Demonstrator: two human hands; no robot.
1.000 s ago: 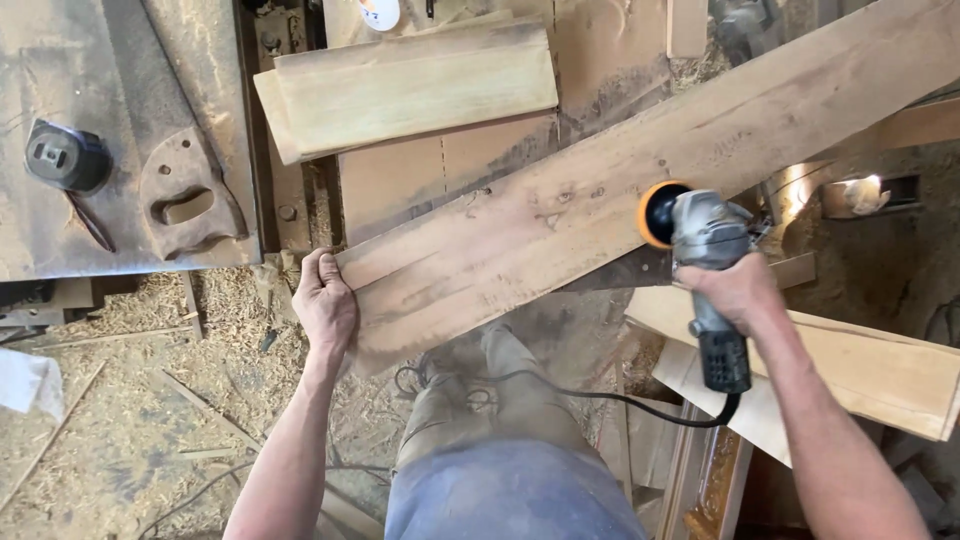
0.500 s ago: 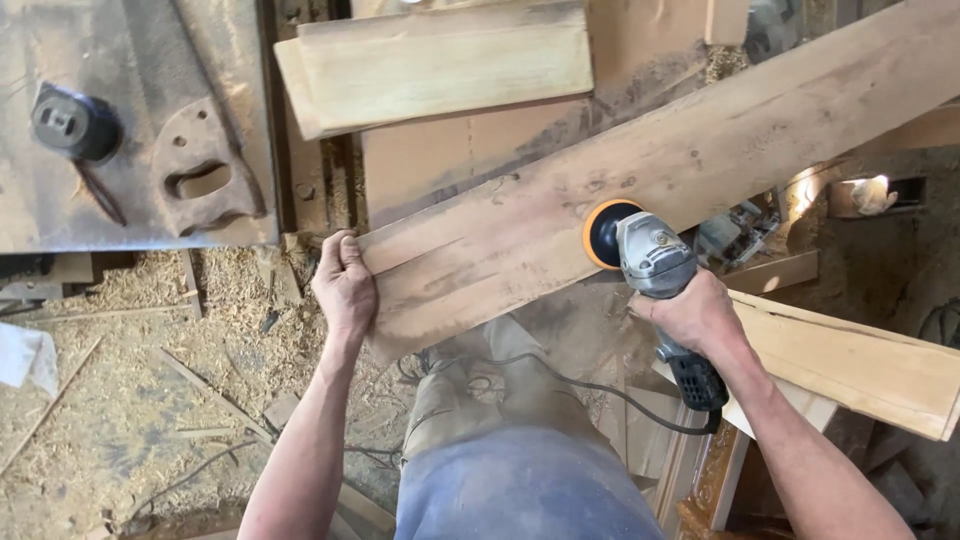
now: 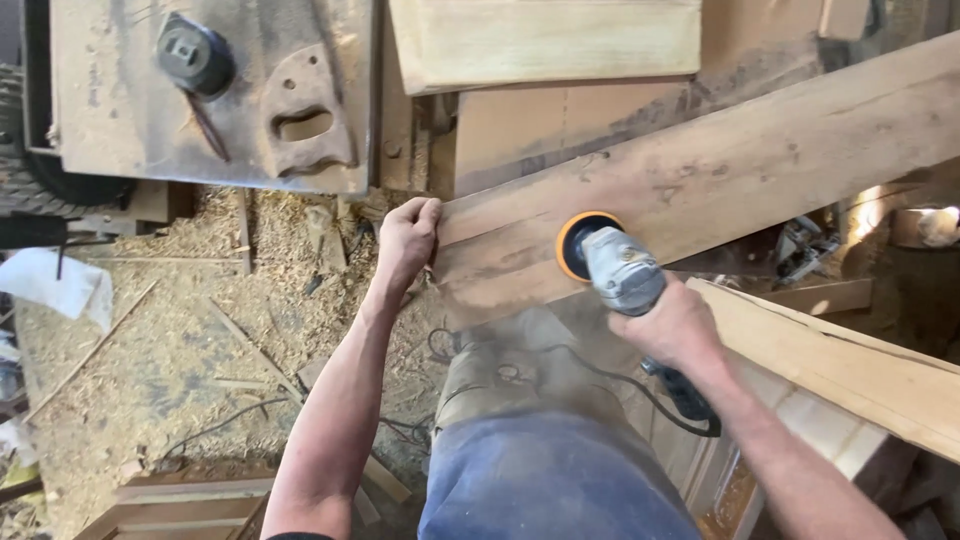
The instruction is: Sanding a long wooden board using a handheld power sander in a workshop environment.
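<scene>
A long rough wooden plank [image 3: 740,160] runs diagonally from the centre up to the right edge. My left hand [image 3: 405,240] grips its near left end. My right hand [image 3: 672,325] holds a grey power sander [image 3: 620,272] by its body. Its orange-rimmed black disc [image 3: 578,243] presses on the plank's lower edge, close to the left end. A black cord [image 3: 560,365] trails from the tool's black handle across my dusty trouser leg [image 3: 510,375]. Fine dust hangs below the plank's end.
A dusty metal machine table [image 3: 120,130] with a wooden handle-shaped piece [image 3: 305,125] and a black round part [image 3: 192,55] lies at upper left. A pale board [image 3: 545,40] rests at the top. More boards [image 3: 850,365] stack at right. Sawdust and shavings [image 3: 170,330] cover the floor.
The sander has slid left along the plank toward my left hand. The view has shifted, so everything appears further right and lower. My left hand stays on the plank's end.
</scene>
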